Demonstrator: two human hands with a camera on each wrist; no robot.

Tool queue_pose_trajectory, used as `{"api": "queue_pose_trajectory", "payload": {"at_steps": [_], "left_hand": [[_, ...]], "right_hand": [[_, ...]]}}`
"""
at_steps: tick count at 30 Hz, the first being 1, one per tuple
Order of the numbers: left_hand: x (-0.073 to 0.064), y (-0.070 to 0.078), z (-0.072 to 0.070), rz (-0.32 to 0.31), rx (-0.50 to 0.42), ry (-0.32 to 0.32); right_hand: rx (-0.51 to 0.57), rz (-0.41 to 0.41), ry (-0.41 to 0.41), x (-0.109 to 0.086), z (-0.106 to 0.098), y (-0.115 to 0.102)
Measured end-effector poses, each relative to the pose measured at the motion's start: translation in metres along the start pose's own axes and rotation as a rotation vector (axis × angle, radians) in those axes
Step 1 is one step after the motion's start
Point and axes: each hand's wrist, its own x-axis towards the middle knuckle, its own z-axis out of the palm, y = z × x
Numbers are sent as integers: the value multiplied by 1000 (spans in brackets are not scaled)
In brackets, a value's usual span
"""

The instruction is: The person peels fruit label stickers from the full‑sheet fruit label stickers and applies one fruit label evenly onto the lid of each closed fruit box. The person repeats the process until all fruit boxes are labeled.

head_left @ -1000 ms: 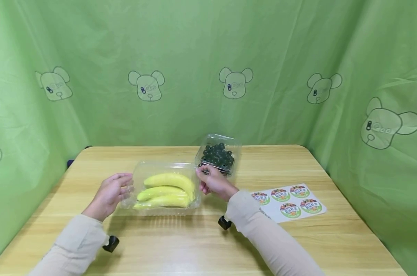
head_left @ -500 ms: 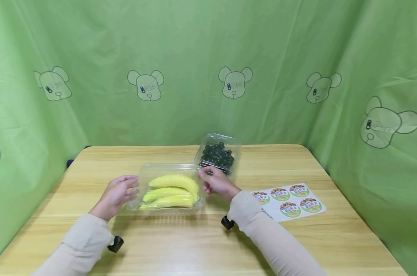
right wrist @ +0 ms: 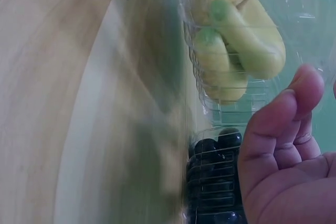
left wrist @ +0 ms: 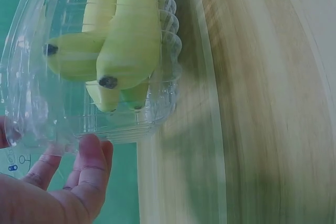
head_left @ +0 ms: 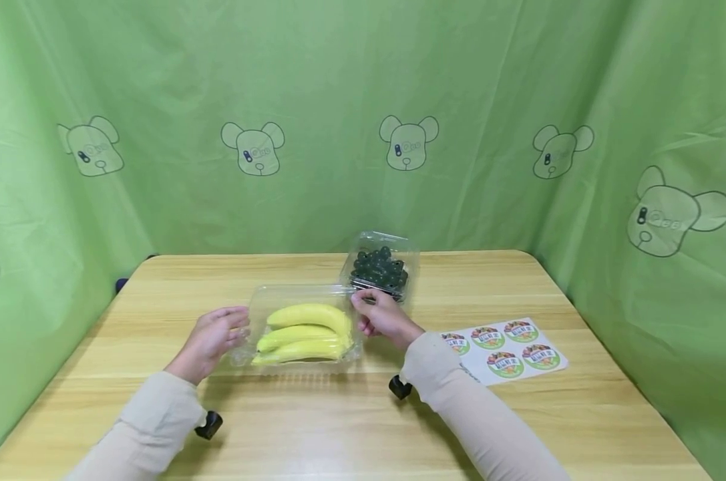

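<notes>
A clear plastic clamshell box (head_left: 305, 294) holds several yellow bananas (head_left: 302, 336) and lies between both hands. My left hand (head_left: 215, 337) holds the box's left end, its fingertips (left wrist: 92, 153) at the end wall and the thumb partly out of frame near the lid. At the right end, my right hand (head_left: 387, 319) holds the upper corner, fingers bent. In the right wrist view, its fingertips (right wrist: 310, 87) are right at the clear wall. Just behind the right hand stands a second clear clamshell box (head_left: 371, 238) with dark grapes (head_left: 379, 268).
A white sticker sheet (head_left: 477, 366) with several round fruit labels lies right of the right forearm. The wooden table (head_left: 302, 427) is surrounded by green curtains (head_left: 338, 67) printed with bear heads. A black wrist camera (head_left: 209, 425) hangs under the left wrist.
Both hands and the banana box have moved to the right, the left hand more than the right. The box's right end has come closer to the grape box. The grape box and sticker sheet stay put.
</notes>
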Motion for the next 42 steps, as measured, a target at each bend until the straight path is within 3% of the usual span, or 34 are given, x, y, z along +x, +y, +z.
{"api": "queue_pose_trajectory", "payload": {"at_steps": [25,42], "left_hand": [[5,1,27,13,-42,-24],[7,1,32,15,-43,-51]], "right_hand": [[-32,-18,35,1,-28,5],[-69,2,42,1,-38,10]]}}
